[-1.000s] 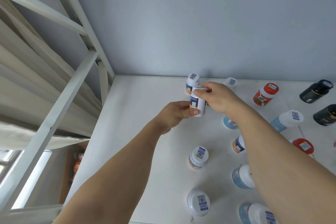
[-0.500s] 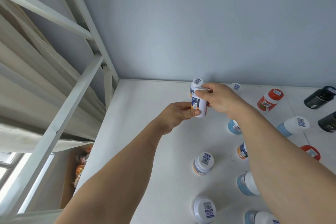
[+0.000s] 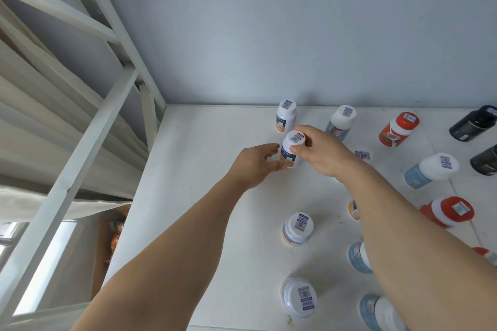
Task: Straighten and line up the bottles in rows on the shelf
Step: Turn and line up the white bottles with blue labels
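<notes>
White shelf (image 3: 209, 158) under a pale blue-grey wall, white frame bars slanting down the left side, and bottles scattered all over the board. Here's the action: the white bottle with the orange label (image 3: 291, 152) is upright now, standing just in front of the matching bottle (image 3: 285, 119) at the back wall, the two close together but not touching as far as this view shows. Half a second ago it was being held against that rear bottle, higher in the hands; now it looks set down on the board, or a hair off it, the base is hidden behind fingers. The right hand (image 3: 321, 154) grasps it from the right with the thumb curled onto the cap edge. The left hand (image 3: 255, 164) has loosened, fingers fairly straight, thumb tip touching the lower label, more steadying than gripping. That reads as a placement just finishing: the left column gains its second member, lined up behind two more white-capped ones nearer the camera, the middle bottle (image 3: 297, 228) and the front bottle (image 3: 299, 297). Plenty left, though, judging by the layout: the blue bottle (image 3: 427, 170) and the red bottle (image 3: 398, 129) lean at angles in this wide view, and the black bottles (image 3: 474, 123) look to be lying over at the far right. A release and a small nudge to square it would likely be the call.
</notes>
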Motion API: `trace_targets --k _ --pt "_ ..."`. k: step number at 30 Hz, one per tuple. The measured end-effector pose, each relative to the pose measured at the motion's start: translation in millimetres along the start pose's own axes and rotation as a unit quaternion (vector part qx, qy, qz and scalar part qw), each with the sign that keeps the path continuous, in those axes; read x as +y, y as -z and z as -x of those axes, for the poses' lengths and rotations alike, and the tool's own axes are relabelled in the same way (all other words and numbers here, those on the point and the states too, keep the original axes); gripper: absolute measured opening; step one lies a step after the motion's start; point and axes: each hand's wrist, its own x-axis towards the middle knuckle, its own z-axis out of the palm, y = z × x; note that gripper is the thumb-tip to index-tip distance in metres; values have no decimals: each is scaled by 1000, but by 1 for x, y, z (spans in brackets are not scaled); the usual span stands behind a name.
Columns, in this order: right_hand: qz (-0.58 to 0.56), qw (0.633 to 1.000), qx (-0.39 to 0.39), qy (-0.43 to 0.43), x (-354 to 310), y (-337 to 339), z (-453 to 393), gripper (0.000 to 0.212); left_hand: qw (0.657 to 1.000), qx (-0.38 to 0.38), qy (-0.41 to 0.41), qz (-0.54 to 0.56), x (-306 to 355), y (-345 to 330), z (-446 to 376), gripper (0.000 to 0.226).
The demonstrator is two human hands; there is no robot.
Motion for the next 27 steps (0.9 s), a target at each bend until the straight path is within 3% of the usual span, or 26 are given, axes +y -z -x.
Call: trace_targets --k 8,13,18,23,27 --pt "-45 999 -10 10 -8 7 1 59 999 27 6 16 -4 8 1 63" --pt "-39 996 75 25 -29 31 -24 55 998 64 5 20 0 20 -5 53" --pt "18 999 31 3 -36 34 -65 67 996 88 0 32 10 28 -24 52" --pt "47 998 40 -5 -27 17 -86 38 997 65 6 31 9 26 -48 56" --pt "22 999 47 10 -24 22 -95 28 998 19 24 58 7 23 -68 66"
